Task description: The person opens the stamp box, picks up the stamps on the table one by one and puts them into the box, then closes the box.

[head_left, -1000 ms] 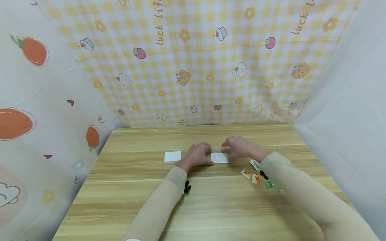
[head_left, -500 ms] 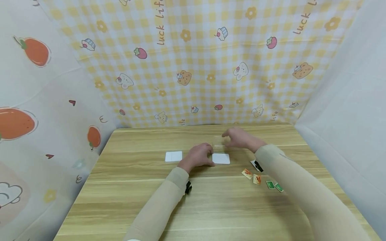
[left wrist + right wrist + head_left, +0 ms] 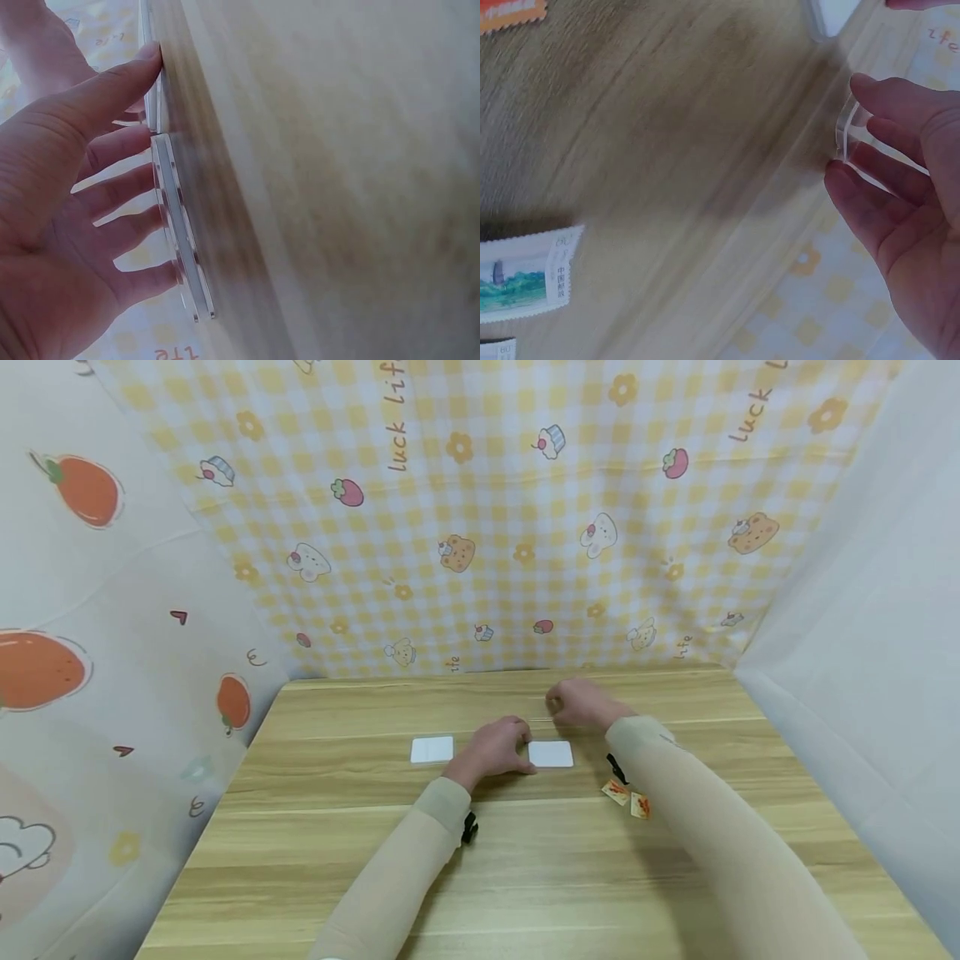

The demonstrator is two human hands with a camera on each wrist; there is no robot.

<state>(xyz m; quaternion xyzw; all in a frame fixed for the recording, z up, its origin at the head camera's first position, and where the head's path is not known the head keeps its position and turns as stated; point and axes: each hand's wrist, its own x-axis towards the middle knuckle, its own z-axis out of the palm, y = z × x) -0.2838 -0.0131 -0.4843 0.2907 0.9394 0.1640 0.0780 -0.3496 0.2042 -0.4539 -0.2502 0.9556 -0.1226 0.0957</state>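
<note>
My left hand [image 3: 497,748] holds the left end of a flat clear case with a white insert [image 3: 551,754], thumb and fingers at opposite edges. In the left wrist view its thumb presses the side of this case [image 3: 153,90]. My right hand [image 3: 587,703] pinches a thin clear plastic cover [image 3: 845,131] by its end, between thumb and fingertips, behind the case. A second clear case with a white insert [image 3: 432,750] lies left of my left hand. The left wrist view shows that second case [image 3: 180,225] edge-on, with its clear layers around the white insert.
Two orange stamps [image 3: 616,792] lie right of the case, near my right forearm. A landscape stamp [image 3: 521,274] with a perforated edge shows in the right wrist view. The wooden table [image 3: 360,868] ends at a checked cloth [image 3: 487,593] behind.
My right hand has lifted the clear cover off the case and carried it toward the back of the table. The left hand has stayed at the case. My right sleeve now hides the green stamps.
</note>
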